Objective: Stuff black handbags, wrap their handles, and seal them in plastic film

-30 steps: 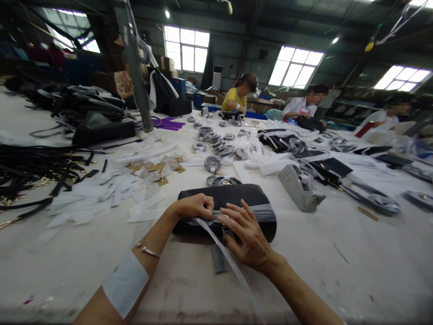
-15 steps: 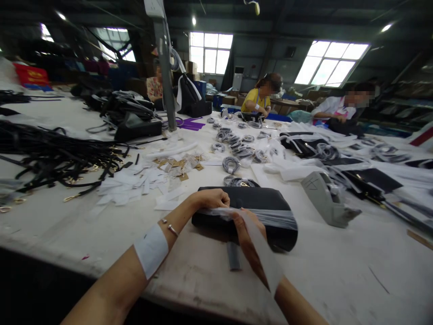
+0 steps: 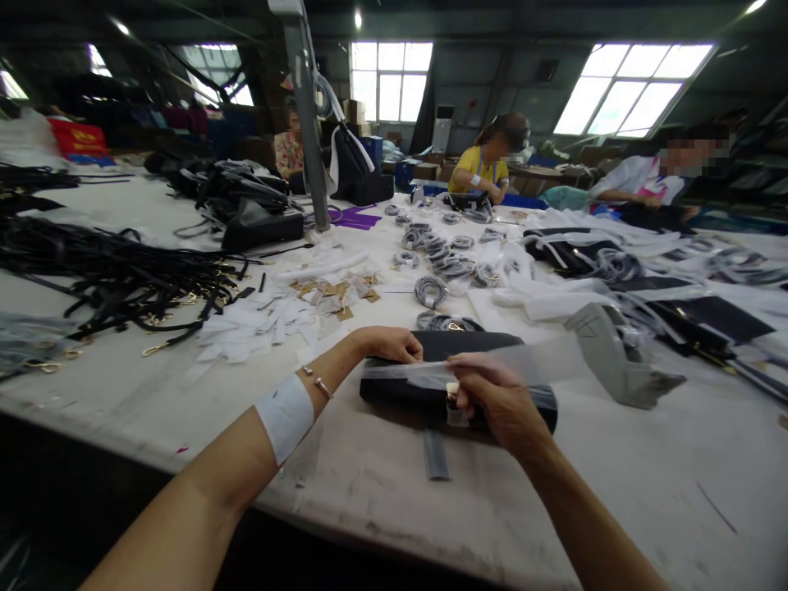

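Note:
A black handbag (image 3: 406, 396) lies flat on the table before me, with a gold clasp (image 3: 452, 391) under a clear film on its front. Across it runs a translucent white strip (image 3: 542, 359), its right part lifted and blurred. My right hand (image 3: 496, 392) is closed on this strip above the bag's middle. Resting at the bag's upper left, my left hand (image 3: 394, 345) has its fingers curled down beside the strip; what they grip is hidden. A short grey strip (image 3: 436, 455) lies below the bag.
A grey tape dispenser (image 3: 616, 361) stands right of the bag. Coiled straps (image 3: 431, 290) lie behind it. Left are white paper pieces (image 3: 246, 332) and black straps with gold hooks (image 3: 123, 271). A metal post (image 3: 313, 148) rises from the table; co-workers (image 3: 483, 168) sit opposite.
My right hand has moved up and right, turning over with the strip, whose loose end swung from the lower right to the upper right. The clasp now shows. My left hand stays on the bag.

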A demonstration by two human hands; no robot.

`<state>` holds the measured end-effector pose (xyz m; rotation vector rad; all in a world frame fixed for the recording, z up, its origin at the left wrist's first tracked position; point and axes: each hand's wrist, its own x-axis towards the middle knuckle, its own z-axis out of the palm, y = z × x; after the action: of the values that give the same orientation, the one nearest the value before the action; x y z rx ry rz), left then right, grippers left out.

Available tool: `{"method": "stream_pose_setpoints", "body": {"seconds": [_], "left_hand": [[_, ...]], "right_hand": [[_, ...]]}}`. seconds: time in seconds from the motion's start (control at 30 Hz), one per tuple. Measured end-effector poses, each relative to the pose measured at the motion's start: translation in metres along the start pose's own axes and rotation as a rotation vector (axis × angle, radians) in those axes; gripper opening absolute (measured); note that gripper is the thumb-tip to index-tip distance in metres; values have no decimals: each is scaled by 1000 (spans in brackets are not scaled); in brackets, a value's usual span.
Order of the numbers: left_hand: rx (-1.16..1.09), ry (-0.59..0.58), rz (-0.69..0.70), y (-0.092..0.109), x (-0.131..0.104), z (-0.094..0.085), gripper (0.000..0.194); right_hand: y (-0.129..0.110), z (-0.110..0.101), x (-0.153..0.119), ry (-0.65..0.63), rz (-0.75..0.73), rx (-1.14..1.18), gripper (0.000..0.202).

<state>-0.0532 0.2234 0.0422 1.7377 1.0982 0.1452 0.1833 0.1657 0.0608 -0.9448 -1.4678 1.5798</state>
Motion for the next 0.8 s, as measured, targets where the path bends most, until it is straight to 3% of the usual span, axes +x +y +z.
{"method": "stream_pose_setpoints", "body": {"seconds": [0.2, 0.43, 0.5, 0.67, 0.8], "left_hand": [[-82, 22, -2, -6, -1, 4, 23], [-79, 20, -33, -7, -1, 5, 21], [-58, 28, -33, -5, -1, 5, 21], [-12, 51, -18, 3, -6, 5, 20], [11, 66, -14, 8, -9, 5, 20]], "right_hand": [[1, -34, -22, -266, -149, -104, 48], [-23, -67, -42, -276, 71, -39, 91], [-28, -76, -39, -233, 107, -144, 85], [-32, -77, -27, -111, 225, -594, 38], [-35, -67, -18, -70, 128, -867, 40]]}}
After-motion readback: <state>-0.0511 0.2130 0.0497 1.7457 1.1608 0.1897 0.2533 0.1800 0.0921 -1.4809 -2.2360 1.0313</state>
